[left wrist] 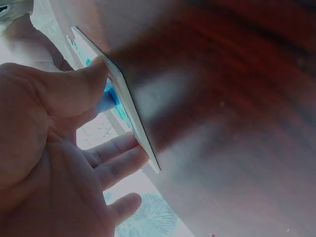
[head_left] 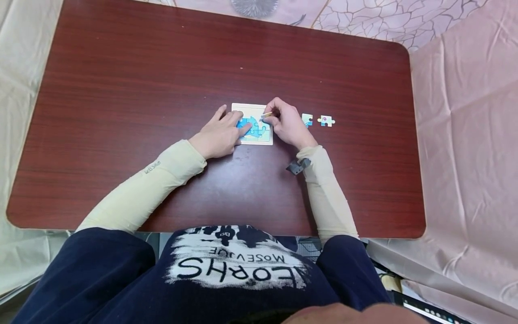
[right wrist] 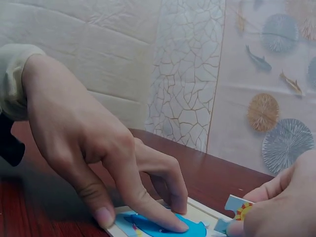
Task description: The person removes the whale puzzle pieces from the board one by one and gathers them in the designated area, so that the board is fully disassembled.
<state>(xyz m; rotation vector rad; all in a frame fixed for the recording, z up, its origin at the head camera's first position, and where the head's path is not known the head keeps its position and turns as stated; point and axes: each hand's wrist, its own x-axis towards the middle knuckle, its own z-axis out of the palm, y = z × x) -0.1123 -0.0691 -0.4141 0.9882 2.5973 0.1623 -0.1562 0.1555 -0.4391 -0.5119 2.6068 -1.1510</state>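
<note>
A small jigsaw puzzle board [head_left: 265,140] with a pale frame lies flat on the table, partly filled with pieces that make up a blue whale [right wrist: 195,228]. Spread over its left side is my left hand [head_left: 218,135]. Its index finger presses on the whale, and the thumb and other fingertips touch the board's edge [left wrist: 129,106]. At the board's right side my right hand [head_left: 288,123] pinches a puzzle piece [right wrist: 239,206] between thumb and fingers. That piece shows a yellow-orange sun and is held tilted, close over the board.
Two loose puzzle pieces lie on the table right of my right hand: a nearer one [head_left: 307,119] and a farther one [head_left: 326,121]. The brown table [head_left: 162,76] has rounded corners. Patterned cloth [head_left: 364,18] hangs behind its far edge, with pink cloth [head_left: 465,135] on the right.
</note>
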